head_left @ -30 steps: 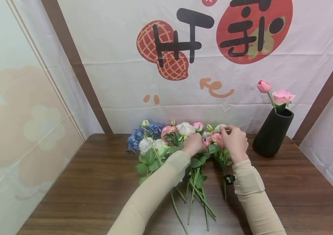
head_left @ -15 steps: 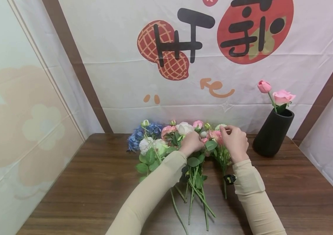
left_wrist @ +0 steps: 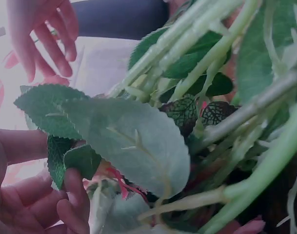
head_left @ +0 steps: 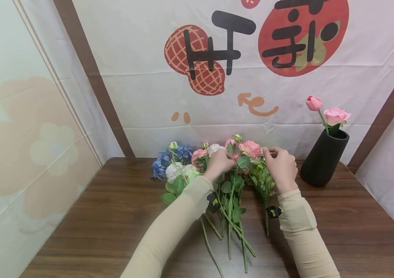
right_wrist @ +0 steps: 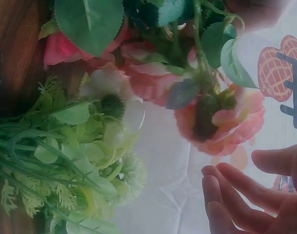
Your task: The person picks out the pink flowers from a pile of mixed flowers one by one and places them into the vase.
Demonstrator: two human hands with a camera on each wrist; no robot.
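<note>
My left hand point(head_left: 219, 164) pinches a leafy flower stem at the middle of the pile; in the left wrist view its thumb and fingers close around small green leaves point(left_wrist: 82, 161). A pink rose point(head_left: 251, 148) stands raised above the neighbouring blooms. To its right, my right hand point(head_left: 282, 168) is held up with loosely bent fingers. In the right wrist view, its thumb and fingertips are apart, near a pink bloom point(right_wrist: 221, 122) without touching it. Pale green flowers point(right_wrist: 109, 165) lie below that bloom. The left hand partly hides a white flower point(head_left: 215, 148).
A black vase point(head_left: 323, 158) holding a pink tulip and a pink rose stands at the back right of the wooden table point(head_left: 106, 224). Blue hydrangeas point(head_left: 163, 164) and white flowers point(head_left: 174, 172) lie left of the hands. Green stems point(head_left: 242, 235) point toward the front edge.
The pink rose and a green bud beside it have risen and shifted back in the pile. My left hand has moved slightly left. The right hand has stayed nearly in place.
</note>
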